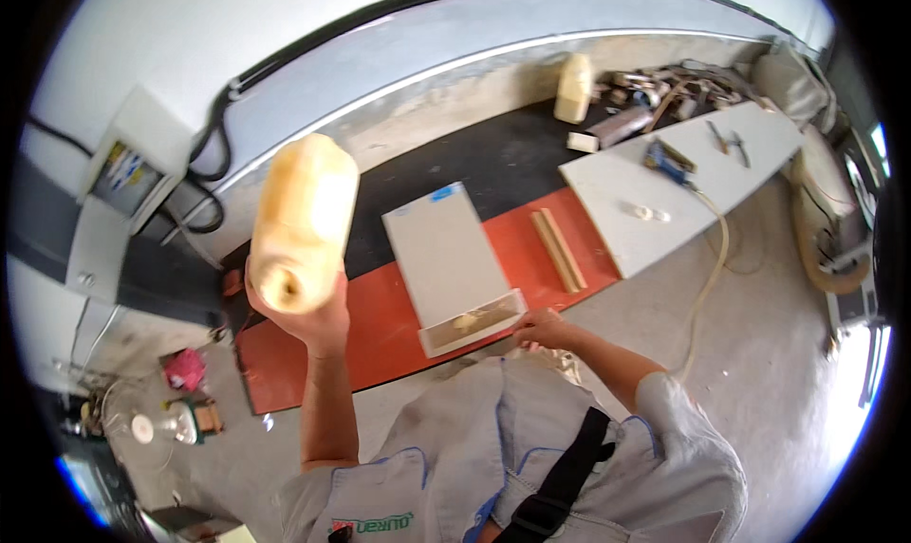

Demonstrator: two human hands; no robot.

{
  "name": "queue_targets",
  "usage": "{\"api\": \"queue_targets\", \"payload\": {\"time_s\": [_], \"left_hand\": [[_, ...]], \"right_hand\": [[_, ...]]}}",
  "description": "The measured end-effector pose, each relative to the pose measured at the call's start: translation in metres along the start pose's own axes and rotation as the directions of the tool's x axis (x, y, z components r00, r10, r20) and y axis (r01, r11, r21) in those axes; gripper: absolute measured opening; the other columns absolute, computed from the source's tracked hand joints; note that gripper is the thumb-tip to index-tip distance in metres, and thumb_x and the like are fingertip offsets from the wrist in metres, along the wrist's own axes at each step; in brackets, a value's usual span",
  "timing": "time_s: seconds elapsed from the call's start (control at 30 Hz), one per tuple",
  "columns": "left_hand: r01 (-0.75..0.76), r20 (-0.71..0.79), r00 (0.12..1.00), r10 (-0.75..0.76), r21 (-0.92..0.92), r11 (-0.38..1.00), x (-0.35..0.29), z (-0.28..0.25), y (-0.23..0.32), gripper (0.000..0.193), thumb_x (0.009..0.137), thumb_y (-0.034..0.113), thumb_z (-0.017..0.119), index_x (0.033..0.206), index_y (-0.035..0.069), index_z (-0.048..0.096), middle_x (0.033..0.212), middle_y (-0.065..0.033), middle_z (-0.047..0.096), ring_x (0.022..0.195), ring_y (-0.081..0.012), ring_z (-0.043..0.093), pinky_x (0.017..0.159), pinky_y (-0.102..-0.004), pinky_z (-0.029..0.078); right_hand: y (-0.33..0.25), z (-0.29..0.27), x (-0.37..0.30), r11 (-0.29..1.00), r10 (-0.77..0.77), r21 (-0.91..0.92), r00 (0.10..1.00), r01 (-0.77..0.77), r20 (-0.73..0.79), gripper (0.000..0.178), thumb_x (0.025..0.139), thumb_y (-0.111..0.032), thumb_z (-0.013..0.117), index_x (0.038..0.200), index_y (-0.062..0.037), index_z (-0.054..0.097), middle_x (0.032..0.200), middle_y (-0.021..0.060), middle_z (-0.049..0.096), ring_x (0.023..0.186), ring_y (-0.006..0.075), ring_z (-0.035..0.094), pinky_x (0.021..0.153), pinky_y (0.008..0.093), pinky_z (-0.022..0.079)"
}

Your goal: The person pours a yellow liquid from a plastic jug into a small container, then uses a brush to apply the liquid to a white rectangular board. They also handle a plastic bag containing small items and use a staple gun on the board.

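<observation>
My left hand (325,323) is raised and wrapped around a pale yellow plastic bottle (308,192), its round mouth tipped toward me. Low at my waist, my right hand (543,329) is closed, fingers curled, close to the end of a shallow white tray (520,301); whatever it may hold is too small to make out. A yellowish blob (466,322) lies inside that tray. Directly behind it, a light grey panel (446,249) with a blue mark rests across the red and black bench top.
Two wooden strips (558,249) lie on the red surface (380,330). On a white board (683,192) are a blue tool (671,164) with a hose, small white pieces and pliers (739,148). Another yellow bottle (573,90) stands near scrap pieces (664,92). A fan (142,429) is lower left.
</observation>
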State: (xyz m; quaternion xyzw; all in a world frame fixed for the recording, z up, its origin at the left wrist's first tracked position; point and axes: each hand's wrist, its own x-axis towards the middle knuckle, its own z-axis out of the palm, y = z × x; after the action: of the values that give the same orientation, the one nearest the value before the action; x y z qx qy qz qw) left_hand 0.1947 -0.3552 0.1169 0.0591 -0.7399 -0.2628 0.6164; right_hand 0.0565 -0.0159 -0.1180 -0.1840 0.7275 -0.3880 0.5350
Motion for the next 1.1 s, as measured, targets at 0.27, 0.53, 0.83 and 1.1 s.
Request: {"api": "queue_targets", "payload": {"time_s": [0.27,0.53,0.83,1.1], "left_hand": [[0.641,0.331,0.766,-0.552,-0.467,0.609,-0.056,0.176,-0.012,0.085,0.081,-0.006,0.079,0.152,0.000,0.031,0.150,-0.0171,0.048,0.137,-0.0270,0.051,0.119,-0.0442,0.042],[0.734,0.400,0.679,-0.615,-0.345,0.585,-0.114,0.339,-0.030,0.089,0.080,-0.001,0.084,0.149,-0.001,0.028,0.149,-0.0181,0.045,0.135,-0.0264,0.051,0.117,-0.0426,0.044],[0.761,0.434,0.646,-0.628,-0.305,0.573,-0.178,0.465,-0.093,0.099,0.076,0.009,0.091,0.150,0.002,0.026,0.145,-0.0141,0.044,0.134,-0.0249,0.050,0.116,-0.0396,0.044],[0.637,0.456,0.703,-0.546,-0.061,0.768,-0.227,0.513,-0.143,0.089,0.076,0.012,0.088,0.145,-0.001,0.033,0.135,-0.0172,0.056,0.125,-0.0300,0.061,0.107,-0.0400,0.050]], "right_hand": [[0.096,-0.210,-0.099,0.707,-0.273,-0.542,0.532,-0.454,-0.801,0.019,0.098,-0.024,0.056,0.094,-0.0110,0.068,0.089,0.0174,0.074,0.088,0.0408,0.072,0.071,0.0561,0.054],[0.120,-0.368,-0.072,0.803,0.018,-0.269,0.473,-0.532,-0.881,0.066,0.091,-0.026,0.073,0.150,-0.0174,0.045,0.136,0.0172,0.058,0.119,0.0390,0.064,0.094,0.0499,0.056],[0.161,-0.423,-0.039,0.779,-0.140,-0.492,0.657,-0.389,-0.741,0.035,0.088,-0.024,0.073,0.119,-0.0076,0.069,0.113,0.0159,0.069,0.106,0.0357,0.067,0.090,0.0469,0.055],[-0.113,-0.409,0.043,0.747,-0.661,-0.531,0.534,0.401,-0.527,0.031,0.089,-0.022,0.080,0.112,-0.0035,0.072,0.106,0.0152,0.071,0.092,0.0321,0.070,0.080,0.0396,0.057]]}}
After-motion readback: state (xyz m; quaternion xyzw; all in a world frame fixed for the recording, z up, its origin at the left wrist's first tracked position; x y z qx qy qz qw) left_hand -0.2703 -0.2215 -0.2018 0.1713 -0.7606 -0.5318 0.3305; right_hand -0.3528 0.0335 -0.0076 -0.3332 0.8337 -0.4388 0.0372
